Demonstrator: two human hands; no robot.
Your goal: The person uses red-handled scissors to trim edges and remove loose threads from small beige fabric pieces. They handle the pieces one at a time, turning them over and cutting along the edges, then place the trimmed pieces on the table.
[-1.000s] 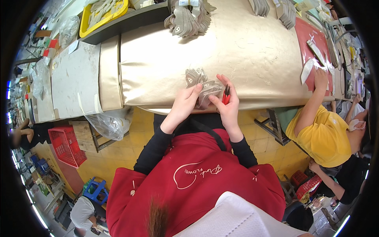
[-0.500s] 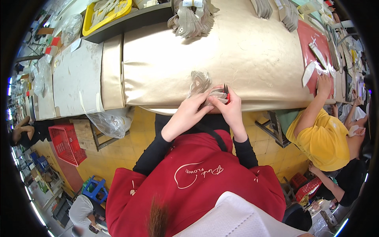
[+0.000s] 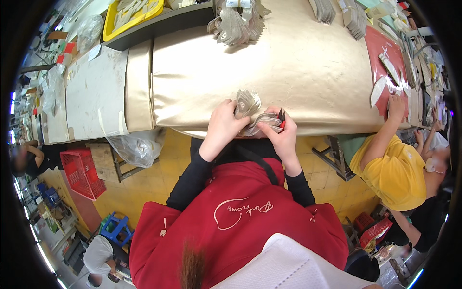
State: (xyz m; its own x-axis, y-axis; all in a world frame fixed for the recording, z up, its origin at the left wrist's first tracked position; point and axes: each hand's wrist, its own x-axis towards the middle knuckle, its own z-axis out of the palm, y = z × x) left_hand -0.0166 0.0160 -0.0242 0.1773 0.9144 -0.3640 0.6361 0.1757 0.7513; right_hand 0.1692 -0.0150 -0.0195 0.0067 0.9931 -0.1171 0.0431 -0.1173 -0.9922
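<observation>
My left hand point(image 3: 223, 126) is closed at the fingertips on a small stack of grey-beige cut pieces point(image 3: 249, 100) lying at the front of the table. My right hand point(image 3: 284, 140) pinches a fanned bundle of similar thin pieces point(image 3: 264, 122) between thumb and fingers, its other end close to my left thumb. Tucked in that same hand is a pair of small red-handled snips point(image 3: 282, 118), dark blades pointing away from me. How the fingers hold the snips underneath is hidden.
A gold-coloured cover point(image 3: 192, 86) lies over the table. Farther off are a larger bundle of grey pieces point(image 3: 236, 24) and a yellow tray point(image 3: 130, 21) of cut parts in a black box. To the right, a co-worker in a yellow shirt point(image 3: 394, 168) reaches onto a red mat point(image 3: 385, 58).
My left hand has moved away from the right one and gone forward to the stack on the table. The bundle in my right hand now shows more, fanned out; the snips remain there.
</observation>
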